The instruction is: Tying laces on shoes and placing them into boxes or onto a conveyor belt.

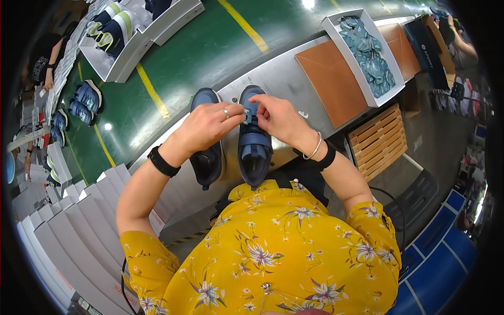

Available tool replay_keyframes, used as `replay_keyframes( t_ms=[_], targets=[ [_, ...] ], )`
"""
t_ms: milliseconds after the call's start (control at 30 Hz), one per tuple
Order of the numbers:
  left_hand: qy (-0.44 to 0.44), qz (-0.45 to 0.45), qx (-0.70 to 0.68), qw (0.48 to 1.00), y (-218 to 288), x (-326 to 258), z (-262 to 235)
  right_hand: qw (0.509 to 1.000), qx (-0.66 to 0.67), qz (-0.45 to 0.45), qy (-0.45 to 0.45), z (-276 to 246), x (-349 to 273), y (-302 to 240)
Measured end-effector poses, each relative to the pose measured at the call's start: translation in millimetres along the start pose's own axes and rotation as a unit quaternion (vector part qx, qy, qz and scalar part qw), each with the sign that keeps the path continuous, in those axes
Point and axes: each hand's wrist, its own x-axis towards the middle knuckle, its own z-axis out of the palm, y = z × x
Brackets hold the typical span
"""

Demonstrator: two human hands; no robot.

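Head view: left hand (206,125) pinches a teal tag (248,117), the blue shoe (254,140) beneath its fingers, right hand's (282,119) narrow grip alongside unclear, so tagging seems begun, fastening left.

Two hands, two shoes and one small teal piece at my one silver metal table (278,79).
On the table, I count two navy-blue strap-topped shoes (255,144), one open white cardboard box (388,95) of teal pieces too heaped to number, and one flat tan-brown panel (331,86) beside that box; over the table, my left hand (207,126) and right hand (283,119), one small teal piece (248,116), two black wristbands (163,161), one silver ring (226,113) and one pale metal bracelet (318,146); right of the table, one slatted pale-wood seat (378,142); left of it, grey-white cartons (79,226), too overlapped to count.
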Motion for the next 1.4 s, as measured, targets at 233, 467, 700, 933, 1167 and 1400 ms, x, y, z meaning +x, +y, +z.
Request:
replay_keyframes(
  t_ms=[233,467,700,933,1167,1400],
  targets=[
    [-0.051,0.021,-0.035,0.998,-20,1,19,0.993,0.06,0.089,-0.043,-2,6,-3],
    [-0.023,0.004,-0.033,0.999,-22,-3,29,0.977,0.163,0.139,0.008,6,-1,9],
    [-0.056,-0.022,-0.013,0.998,-17,7,35,0.963,0.209,0.16,0.062,17,-6,18],
    [-0.063,-0.034,0.011,0.997,-15,10,39,0.975,0.112,0.115,0.151,27,-10,9],
    [-0.079,-0.031,0.004,0.996,-14,20,36,0.976,0.091,0.062,0.186,30,-13,18],
    [-0.058,-0.053,-0.006,0.997,-15,20,46,0.979,0.077,-0.027,0.189,29,-13,27]
  ],
)
